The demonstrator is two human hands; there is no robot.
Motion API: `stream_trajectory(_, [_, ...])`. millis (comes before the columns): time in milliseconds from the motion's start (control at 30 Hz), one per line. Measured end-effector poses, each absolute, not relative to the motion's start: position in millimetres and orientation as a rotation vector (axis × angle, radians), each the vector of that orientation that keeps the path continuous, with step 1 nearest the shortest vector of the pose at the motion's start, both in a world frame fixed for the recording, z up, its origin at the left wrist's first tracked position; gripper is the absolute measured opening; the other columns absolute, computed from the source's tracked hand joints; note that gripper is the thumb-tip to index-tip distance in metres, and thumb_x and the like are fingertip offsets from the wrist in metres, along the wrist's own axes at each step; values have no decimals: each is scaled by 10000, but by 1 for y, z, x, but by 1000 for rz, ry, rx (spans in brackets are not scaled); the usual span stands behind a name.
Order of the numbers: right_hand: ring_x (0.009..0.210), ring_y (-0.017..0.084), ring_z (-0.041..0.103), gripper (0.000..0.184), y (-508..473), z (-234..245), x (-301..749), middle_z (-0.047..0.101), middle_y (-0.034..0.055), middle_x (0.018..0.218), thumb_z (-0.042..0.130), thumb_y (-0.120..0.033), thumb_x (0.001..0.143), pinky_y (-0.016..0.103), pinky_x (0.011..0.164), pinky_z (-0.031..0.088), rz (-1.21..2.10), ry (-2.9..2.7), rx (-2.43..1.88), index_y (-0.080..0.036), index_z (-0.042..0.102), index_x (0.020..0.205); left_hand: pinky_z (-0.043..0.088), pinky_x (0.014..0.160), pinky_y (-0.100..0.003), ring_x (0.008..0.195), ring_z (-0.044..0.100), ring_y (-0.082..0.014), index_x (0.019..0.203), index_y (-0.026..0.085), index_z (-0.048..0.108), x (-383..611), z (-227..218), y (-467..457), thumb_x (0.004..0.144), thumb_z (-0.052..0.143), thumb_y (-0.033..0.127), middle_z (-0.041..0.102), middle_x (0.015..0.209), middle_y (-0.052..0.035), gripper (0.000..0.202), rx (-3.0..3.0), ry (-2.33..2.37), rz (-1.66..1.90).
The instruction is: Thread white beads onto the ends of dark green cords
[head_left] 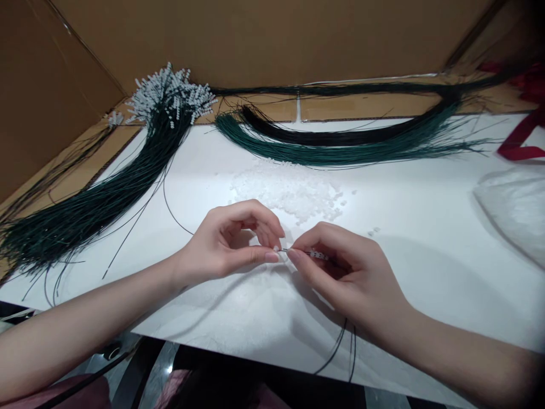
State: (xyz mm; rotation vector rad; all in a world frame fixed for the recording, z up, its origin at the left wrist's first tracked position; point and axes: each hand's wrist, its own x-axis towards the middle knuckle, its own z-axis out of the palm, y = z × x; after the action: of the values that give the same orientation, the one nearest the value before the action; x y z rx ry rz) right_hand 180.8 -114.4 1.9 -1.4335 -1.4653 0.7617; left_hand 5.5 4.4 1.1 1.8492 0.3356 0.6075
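Observation:
My left hand [242, 238] is closed in a loose pinch, with a small white bead [276, 248] at its thumb and fingertips. Close beside it, my right hand [340, 261] pinches a thin dark wire, whose tip points left at the bead. Several white beads [318, 255] sit along the wire under the right fingers. The wire's dark tails [352, 346] hang out below the right hand toward the table's front edge. Whether the tip is inside the bead is too small to tell. Behind both hands lies a spread pile of white beads [289, 190].
On the left lies a thick bundle of green wires [128, 182] topped with white beads [170, 96]. Bare green wires [332, 152] and black wires [315, 137] curve across the back. A clear plastic bag [515, 204] and red ribbon [522, 142] are at right. Cardboard walls [272, 40] enclose the back.

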Motion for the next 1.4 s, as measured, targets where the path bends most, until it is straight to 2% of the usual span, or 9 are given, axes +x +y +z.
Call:
stream_trajectory(333, [513,96,445,136,-114,1,180,571,-3,637,593,-155,867,238,439,326,773,-1476,-1440,-199,615,740,593,692,-226,767,684,-137,963,171,657,6,0,2,758,769,104,686,834,-37,243,1808,366,583])
stream_trajectory(1400, [527,77,428,153,-114,-2,180,528,-28,622,595,-49,809,224,466,326,680,-1566,-1426,-172,617,720,546,707,-201,761,642,-106,1017,164,636,6,-3,1,790,736,77,668,842,-22,263,1879,320,540])
